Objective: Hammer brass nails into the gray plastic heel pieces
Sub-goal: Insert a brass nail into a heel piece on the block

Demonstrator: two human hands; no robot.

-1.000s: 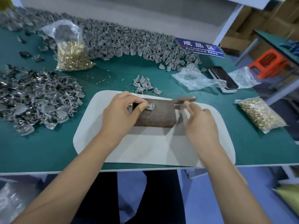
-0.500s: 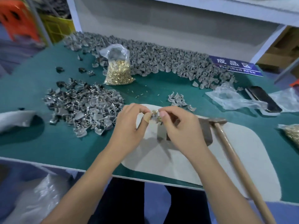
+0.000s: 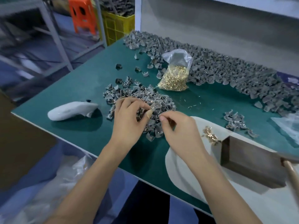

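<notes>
My left hand (image 3: 129, 118) pinches a gray heel piece (image 3: 155, 106) with a brass nail in it, just above the near pile of heel pieces (image 3: 139, 96). Beside it, my right hand (image 3: 177, 129) has thumb and forefinger pinched together, and a small brass-coloured bit shows between its curled fingers. Loose brass nails (image 3: 210, 135) lie on the white mat (image 3: 182, 172). The brown metal block (image 3: 252, 160) stands on the mat at the right. The hammer's wooden handle (image 3: 291, 173) lies against it, with no hand on it.
A clear bag of brass nails (image 3: 174, 76) stands behind the pile. A long heap of gray heel pieces (image 3: 226, 70) lines the back of the green table (image 3: 84, 88). A small cluster of pieces (image 3: 234, 121) lies right of centre, and a white bundle (image 3: 71, 110) at the left edge.
The right hand has let go of the hammer, which now lies by the block. Both hands have moved left off the block to the near pile, the left still holding the heel piece.
</notes>
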